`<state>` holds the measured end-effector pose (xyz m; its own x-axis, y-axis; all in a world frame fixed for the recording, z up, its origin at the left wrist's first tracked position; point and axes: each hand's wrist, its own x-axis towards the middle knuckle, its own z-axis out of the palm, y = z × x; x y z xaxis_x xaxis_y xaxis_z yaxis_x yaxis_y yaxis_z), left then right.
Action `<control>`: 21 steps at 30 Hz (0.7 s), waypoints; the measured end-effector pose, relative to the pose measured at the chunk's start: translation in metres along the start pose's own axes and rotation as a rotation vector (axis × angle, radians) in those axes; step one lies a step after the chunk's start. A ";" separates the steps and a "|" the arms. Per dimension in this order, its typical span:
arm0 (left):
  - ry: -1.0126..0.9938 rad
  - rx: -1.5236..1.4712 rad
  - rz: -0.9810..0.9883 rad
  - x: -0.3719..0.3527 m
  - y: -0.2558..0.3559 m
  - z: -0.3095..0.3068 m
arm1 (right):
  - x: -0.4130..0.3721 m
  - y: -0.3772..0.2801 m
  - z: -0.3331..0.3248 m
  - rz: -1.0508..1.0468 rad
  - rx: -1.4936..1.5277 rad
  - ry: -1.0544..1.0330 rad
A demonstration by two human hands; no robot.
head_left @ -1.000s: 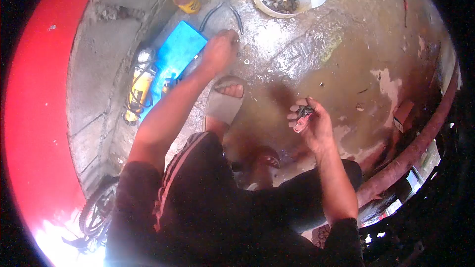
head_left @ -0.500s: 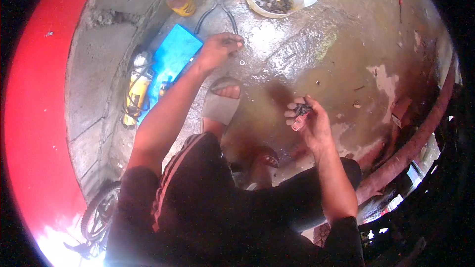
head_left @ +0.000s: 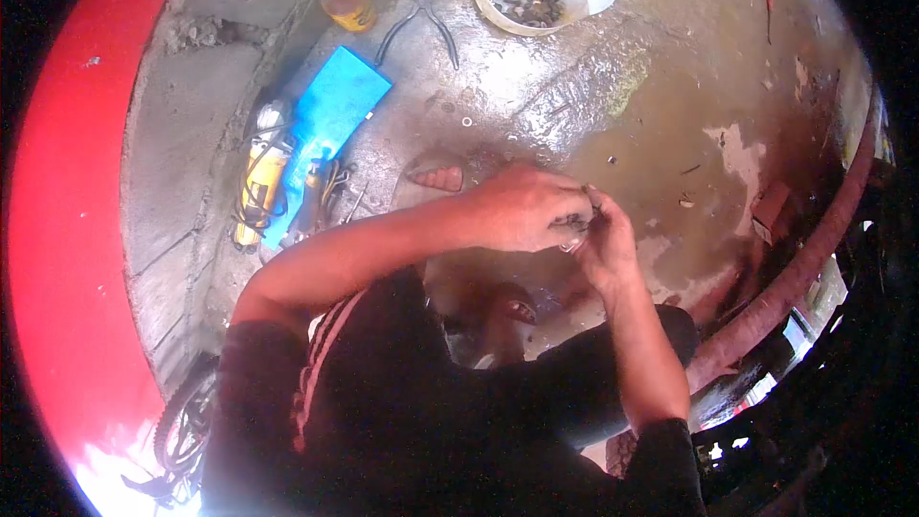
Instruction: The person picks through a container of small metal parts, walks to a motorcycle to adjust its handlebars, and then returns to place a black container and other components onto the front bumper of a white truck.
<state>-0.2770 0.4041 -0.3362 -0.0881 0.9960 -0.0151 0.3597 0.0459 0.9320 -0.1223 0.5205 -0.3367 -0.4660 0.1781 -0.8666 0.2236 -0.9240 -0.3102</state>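
In front of my knees my two hands meet. My right hand (head_left: 611, 247) is curled around a clump of small dark metal pieces (head_left: 572, 223), with something pinkish at its lower edge. From the left, my left hand (head_left: 536, 209) reaches across, its fingertips bent down at the pieces and touching the right fingers. Whether the left fingers pinch one piece is hidden. A small pale ring (head_left: 467, 122) lies on the wet floor beyond my left hand. Farther off stands a white cut-open tub (head_left: 488, 5) holding several dark small parts.
Pliers (head_left: 419, 14) and a bottle with a dark cap (head_left: 347, 5) are at the far left. A blue flat case (head_left: 343, 91) and a yellow corded power tool (head_left: 260, 191) lie along the concrete wall (head_left: 187, 124). A red-handled tool (head_left: 769, 10) is far right.
My left hand has come back from above the floor by the pliers, moving right and nearer, to the pieces in my right hand. My right hand has stayed nearly in place.
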 end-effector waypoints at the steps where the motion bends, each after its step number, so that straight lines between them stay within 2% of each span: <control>1: 0.046 0.005 0.029 0.000 -0.001 0.002 | -0.004 -0.003 0.001 0.030 -0.056 -0.033; 2: 0.006 -0.092 -0.132 -0.001 -0.011 -0.005 | -0.006 -0.005 0.002 0.060 -0.110 -0.066; 4: 0.214 0.107 -0.231 -0.008 -0.055 -0.011 | -0.004 -0.004 0.000 0.062 -0.071 -0.058; 6: 0.290 0.333 -0.425 -0.020 -0.106 -0.032 | -0.002 -0.002 -0.002 0.065 -0.032 -0.049; 8: 0.338 0.516 -0.535 -0.034 -0.136 -0.048 | -0.001 -0.002 -0.005 0.077 -0.004 -0.082; 12: 0.278 0.628 -0.547 -0.043 -0.150 -0.063 | -0.002 -0.001 -0.002 0.095 -0.007 -0.084; 14: 0.178 0.665 -0.500 -0.041 -0.150 -0.063 | -0.001 -0.001 -0.002 0.084 -0.006 -0.054; 21: 0.135 0.662 -0.524 -0.041 -0.148 -0.064 | 0.002 0.000 -0.004 0.076 -0.036 -0.058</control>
<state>-0.3857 0.3517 -0.4502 -0.4891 0.8181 -0.3025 0.7066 0.5749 0.4124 -0.1196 0.5222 -0.3401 -0.4953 0.0868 -0.8644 0.2904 -0.9212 -0.2589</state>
